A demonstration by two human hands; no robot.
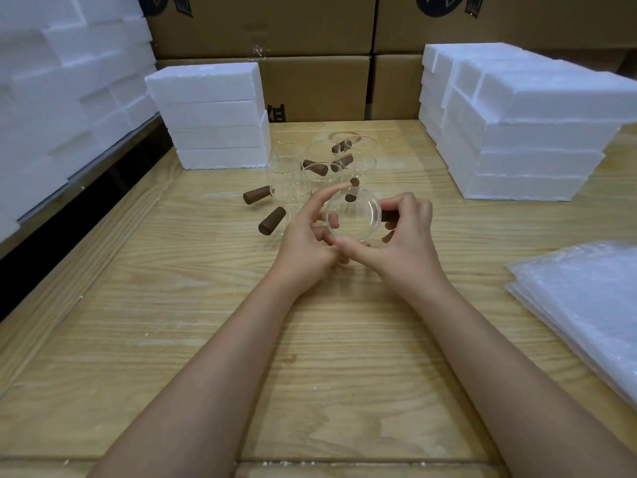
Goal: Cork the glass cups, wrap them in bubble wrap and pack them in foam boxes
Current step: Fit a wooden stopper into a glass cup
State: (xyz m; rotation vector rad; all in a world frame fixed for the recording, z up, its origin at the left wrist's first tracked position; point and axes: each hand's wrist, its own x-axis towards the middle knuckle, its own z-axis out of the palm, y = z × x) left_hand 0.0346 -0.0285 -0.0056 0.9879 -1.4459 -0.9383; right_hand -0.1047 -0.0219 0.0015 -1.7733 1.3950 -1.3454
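Over the desk (310, 357), the right grip (403, 236) is curling around the brown handle (389, 215) of the glass cup (353, 215), while the left grip (306, 236) is pinching its rim, forefinger extended.

one view only, worn on the head: it looks forward and down across the table (206, 339), wide-angled, with bowed edges. the left hand (306, 236) and right hand (403, 232) sit near mid-frame, close below the lens. forearms (213, 374) enter from the bottom edge, and cartons (310, 29) close the far side.
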